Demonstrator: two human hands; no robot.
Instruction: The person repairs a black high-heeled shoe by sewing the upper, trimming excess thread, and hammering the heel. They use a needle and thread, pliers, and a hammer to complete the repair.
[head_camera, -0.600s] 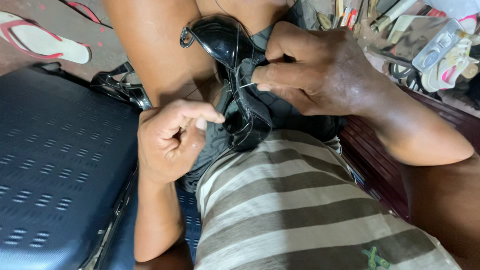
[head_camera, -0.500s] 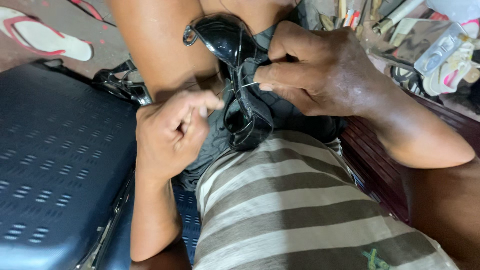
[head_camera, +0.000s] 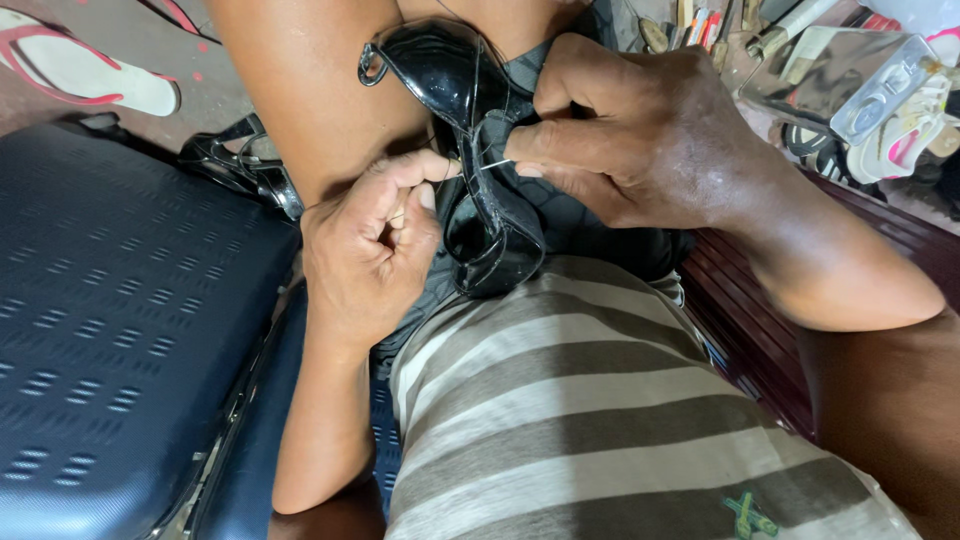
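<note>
The black shoe, a glossy patent piece with thin straps, lies sole-side toward the camera in the person's lap, wedged between the bare thigh and the striped shirt. The right hand is closed around its upper part, thumb and forefinger pressed together on a fine needle at the strap edge. The left hand is curled into a loose fist just beside the shoe, its thumb and forefinger pinching what looks like a thread; the thread itself is too thin to follow.

To stitch well here, I judge the shoe should be kept braced firmly against the leg, the needle pushed straight through the stiff edge, and the thread held taut so the seam sits flat.

The patent surface is smooth, hard and reflective, with curved edges. A second black strappy shoe lies near the left wrist, beside a dark blue suitcase with a ribbed, textured shell. A white-and-pink flip-flop rests on the floor, and tools clutter the far right corner.
</note>
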